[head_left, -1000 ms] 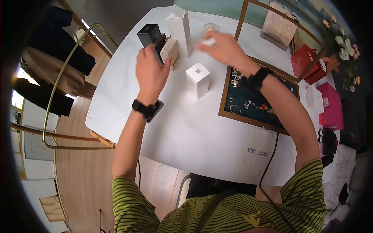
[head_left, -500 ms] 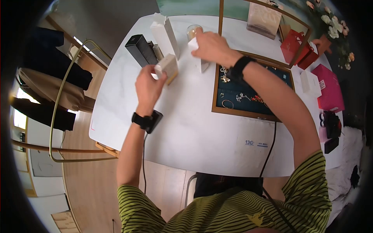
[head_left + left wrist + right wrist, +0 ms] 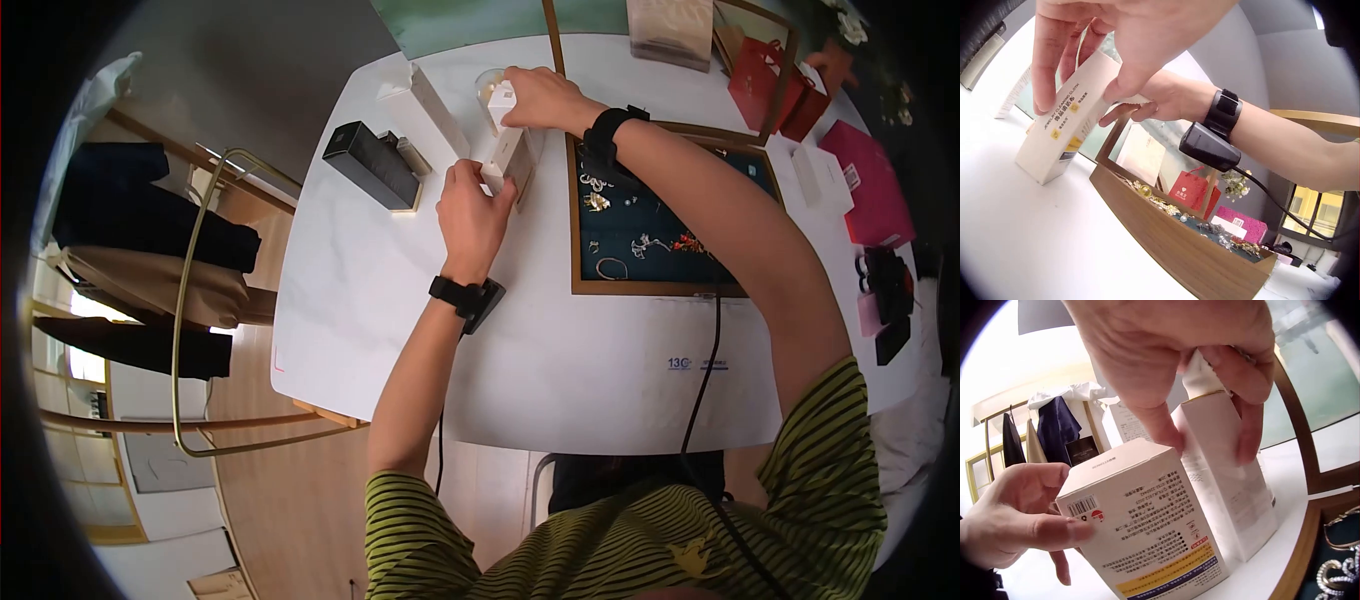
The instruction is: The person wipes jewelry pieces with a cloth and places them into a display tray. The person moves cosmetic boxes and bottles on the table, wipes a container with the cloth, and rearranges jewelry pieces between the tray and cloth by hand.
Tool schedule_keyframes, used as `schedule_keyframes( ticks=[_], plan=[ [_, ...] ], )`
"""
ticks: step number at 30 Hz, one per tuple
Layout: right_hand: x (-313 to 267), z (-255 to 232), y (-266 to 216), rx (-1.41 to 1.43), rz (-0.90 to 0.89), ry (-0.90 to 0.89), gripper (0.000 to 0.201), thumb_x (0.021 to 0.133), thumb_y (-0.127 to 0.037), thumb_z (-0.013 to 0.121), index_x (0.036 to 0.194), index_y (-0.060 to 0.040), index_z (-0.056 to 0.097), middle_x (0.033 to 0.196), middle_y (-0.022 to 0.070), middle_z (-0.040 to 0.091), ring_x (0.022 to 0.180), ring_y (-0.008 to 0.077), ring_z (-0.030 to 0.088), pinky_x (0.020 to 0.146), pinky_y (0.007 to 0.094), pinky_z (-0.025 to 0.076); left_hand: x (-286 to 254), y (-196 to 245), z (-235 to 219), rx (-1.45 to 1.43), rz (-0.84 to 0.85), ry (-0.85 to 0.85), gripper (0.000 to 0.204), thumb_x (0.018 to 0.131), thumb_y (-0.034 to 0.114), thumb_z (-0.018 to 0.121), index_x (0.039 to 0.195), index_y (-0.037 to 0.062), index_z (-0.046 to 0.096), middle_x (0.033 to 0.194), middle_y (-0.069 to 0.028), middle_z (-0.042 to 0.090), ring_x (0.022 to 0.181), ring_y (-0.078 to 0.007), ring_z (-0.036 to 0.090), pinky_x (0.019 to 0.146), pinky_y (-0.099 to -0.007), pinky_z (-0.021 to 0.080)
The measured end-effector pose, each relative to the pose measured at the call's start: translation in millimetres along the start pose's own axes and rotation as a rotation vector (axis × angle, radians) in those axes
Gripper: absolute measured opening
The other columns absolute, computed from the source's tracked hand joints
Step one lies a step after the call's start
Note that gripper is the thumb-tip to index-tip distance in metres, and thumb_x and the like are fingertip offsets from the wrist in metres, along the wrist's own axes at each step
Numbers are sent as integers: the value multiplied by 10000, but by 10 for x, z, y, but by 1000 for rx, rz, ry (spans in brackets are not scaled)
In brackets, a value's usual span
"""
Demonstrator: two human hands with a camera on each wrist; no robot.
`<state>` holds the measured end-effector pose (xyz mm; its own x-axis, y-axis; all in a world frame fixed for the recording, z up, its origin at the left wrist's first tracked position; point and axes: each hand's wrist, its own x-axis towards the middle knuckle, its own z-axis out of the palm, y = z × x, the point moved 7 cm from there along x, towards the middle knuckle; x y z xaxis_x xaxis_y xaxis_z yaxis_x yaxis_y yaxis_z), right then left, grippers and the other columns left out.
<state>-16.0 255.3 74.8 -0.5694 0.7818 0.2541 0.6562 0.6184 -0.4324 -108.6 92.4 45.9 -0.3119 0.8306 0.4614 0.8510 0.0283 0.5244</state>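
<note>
My left hand (image 3: 472, 220) grips a cream jewelry cleaning cloth box (image 3: 1072, 119) between thumb and fingers. The box stands tilted, low over the white table. Right beside it, my right hand (image 3: 550, 100) holds a taller white box (image 3: 1229, 475) from above, thumb on one side and fingers on the other. A small white piece (image 3: 1202, 376) shows between the right fingers at the top of that box. A glass jar (image 3: 487, 80) sits just behind the right fingertips. In the right wrist view the two boxes overlap, the printed back of the cloth box in front.
To the left stand a black box (image 3: 365, 160), a small box (image 3: 412, 157) and a tall white box (image 3: 425, 110). A wood-framed jewelry case (image 3: 650, 287) lies right, its lid raised. Red bags (image 3: 765, 90) and a pink box (image 3: 868, 185) are beyond. A cable crosses the table's front.
My left hand has taken hold of the cloth box and brought it right, away from the black box, up to the white box. The right hand has moved the white box back toward the jar.
</note>
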Motion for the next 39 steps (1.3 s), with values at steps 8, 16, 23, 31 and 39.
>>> schedule_keyframes(
  ticks=[8,16,23,31,39],
  plan=[
    [113,63,49,57,-8,-77,694,621,-125,746,1273,-14,536,1034,215,670,942,350,662,803,395,530,43,-5,34,151,-21,-42,421,766,334,769,885,-17,568,736,-152,653,713,-340,644,639,-421,501],
    [-17,-64,-3,61,12,-84,520,696,-51,668,1190,37,530,1054,252,650,1007,389,635,828,420,518,119,208,66,203,-48,-172,473,746,375,792,895,0,545,846,-200,673,754,-394,664,638,-457,522],
    [-419,-389,50,123,-61,248,477,772,-3,580,1239,24,486,1188,233,588,1121,372,572,923,402,469,104,30,-454,164,119,278,551,773,362,785,1042,-28,505,1030,-200,577,837,-382,640,687,-434,516],
    [-533,-609,72,436,-63,321,308,815,-34,566,1123,-40,574,980,123,659,874,220,639,779,316,502,894,-18,-801,269,-160,263,816,763,365,757,1323,-71,353,1274,-269,475,1069,-457,580,898,-470,490],
    [-680,-608,132,485,-86,290,272,818,-29,560,1088,-35,590,949,107,662,849,193,632,771,306,500,1050,-125,-676,267,-145,139,779,750,387,737,1277,-73,393,1137,-276,608,1028,-423,620,874,-456,500]
  ],
)
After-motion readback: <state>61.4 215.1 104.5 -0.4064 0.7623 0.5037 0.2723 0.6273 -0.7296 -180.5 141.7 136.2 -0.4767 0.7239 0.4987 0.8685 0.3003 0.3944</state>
